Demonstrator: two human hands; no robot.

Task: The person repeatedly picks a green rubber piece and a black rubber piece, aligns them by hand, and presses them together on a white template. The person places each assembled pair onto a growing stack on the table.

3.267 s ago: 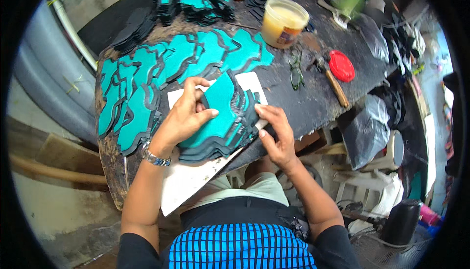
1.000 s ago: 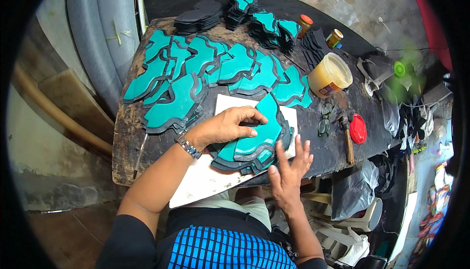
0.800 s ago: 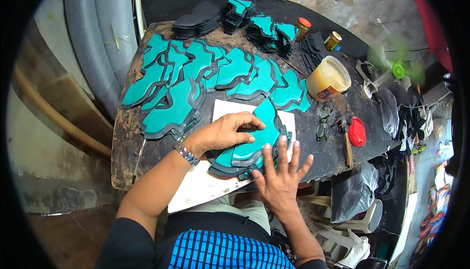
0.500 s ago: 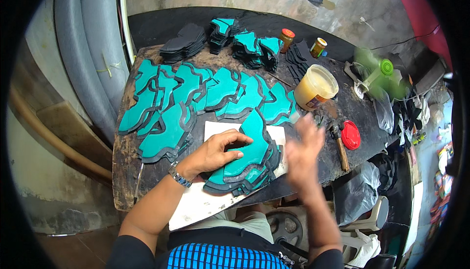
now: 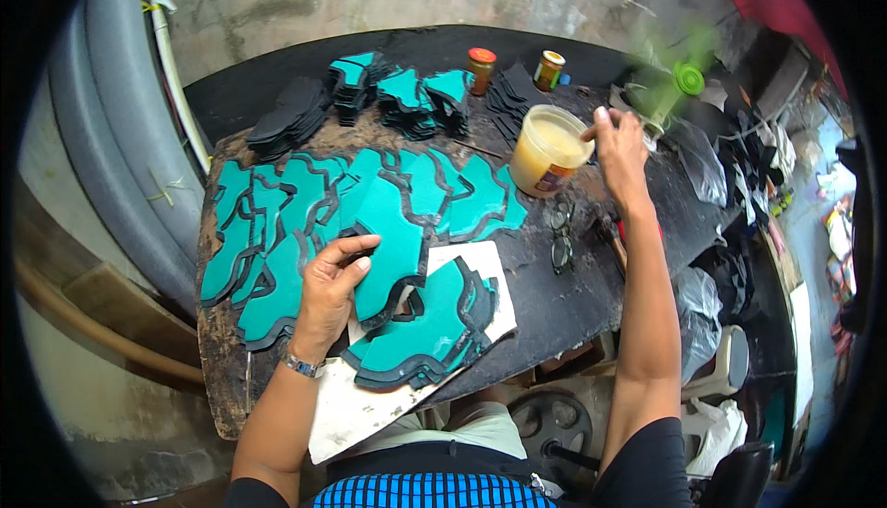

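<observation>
view from above my own 2 hands at a worn dark workbench (image 5: 554, 295). my left hand (image 5: 333, 286) has thumb and fingers closed on the edge of 1 teal cut piece with a black border (image 5: 388, 240), lifted slightly off the stack of like pieces (image 5: 425, 342) that lies on a white sheet (image 5: 360, 406) just below and to the right of that grip. my right hand (image 5: 617, 147) is stretched well away to the far right, fingers loosely curled over the rim of an open tub of pale yellow paste (image 5: 547, 149); whether the fingertips hold anything, i cannot tell — they look bare.

handling, as i judge it: the teal piece is thin, light and flexible, likely to droop if pinched at 1 corner. it is best taken along a broad edge near its middle, as the left hand does now, with the teal face kept clear of paste.

counts: 1 tub; 2 small jars (image 5: 480, 66) beyond it, 1 with an orange cap and 1 with a yellow cap; 1 pair of spectacles (image 5: 560, 235) between the 2 hands. the row of teal pieces (image 5: 277, 231) spread to the left of and above my left grip overlaps too much for an exact count — roughly 10. farther off stand about 4 small piles of cut pieces (image 5: 397, 97).
</observation>
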